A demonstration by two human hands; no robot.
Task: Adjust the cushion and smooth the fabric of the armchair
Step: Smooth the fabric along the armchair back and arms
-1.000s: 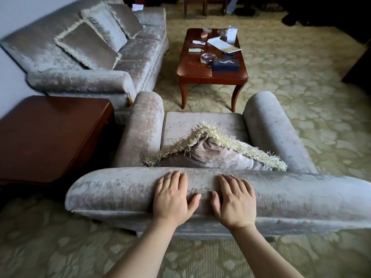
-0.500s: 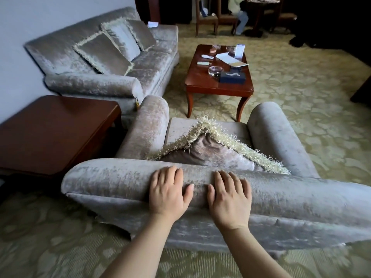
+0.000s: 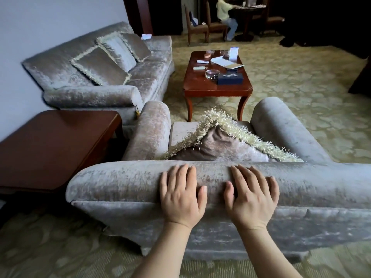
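Observation:
I stand behind a grey velvet armchair [image 3: 124, 181], looking over its rolled backrest top. A grey cushion [image 3: 218, 147] with a cream fringe stands on one corner in the seat, leaning against the backrest. My left hand [image 3: 181, 194] lies flat on the backrest top, fingers spread, palm down. My right hand [image 3: 252, 194] lies flat beside it, a little apart, also palm down. Neither hand holds anything. The lower part of the cushion is hidden behind the backrest.
A dark wooden side table [image 3: 52, 143] stands left of the armchair. A matching sofa [image 3: 112, 95] with several cushions runs along the left wall. A coffee table [image 3: 217, 87] with papers, an ashtray and a tissue box stands ahead. A person sits at a far table [image 3: 225, 15].
My head has tilted up, bringing more of the far room into view. Both hands stay flat on the backrest top, now slightly further apart.

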